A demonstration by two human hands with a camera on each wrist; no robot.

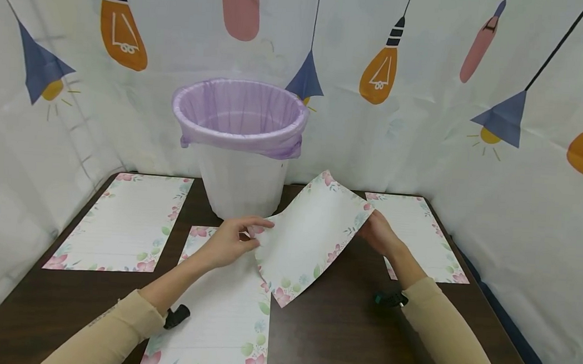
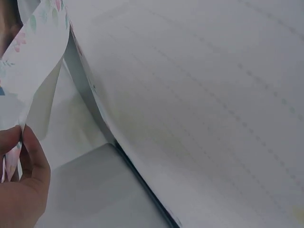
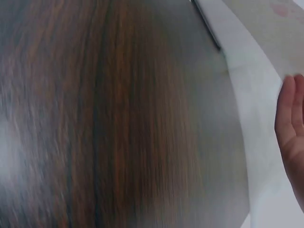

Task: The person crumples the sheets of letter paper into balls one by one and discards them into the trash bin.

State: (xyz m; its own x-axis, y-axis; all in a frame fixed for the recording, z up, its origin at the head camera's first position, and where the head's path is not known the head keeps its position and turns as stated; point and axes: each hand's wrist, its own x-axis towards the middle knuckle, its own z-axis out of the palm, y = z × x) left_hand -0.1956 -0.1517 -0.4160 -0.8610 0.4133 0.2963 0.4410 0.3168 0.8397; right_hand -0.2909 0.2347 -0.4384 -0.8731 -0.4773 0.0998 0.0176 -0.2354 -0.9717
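Left hand (image 1: 230,242): grip pinching lifted sheet (image 1: 313,239) by left corner
Right hand (image 1: 380,235): at sheet's right edge; grip partly hidden, unclear
Bin (image 1: 244,179): tabletop (image 1: 332,329), far

Bare forearms (image 1: 180,281) extending from beige fabric sleeves (image 1: 453,331) angle inward to either side of a raised white paper sheet with a floral border (image 1: 313,239). The left hand (image 1: 233,239) pinches its left corner between thumb and fingers; the right hand (image 1: 380,235) holds its right corner, fingertips partly hidden behind it.
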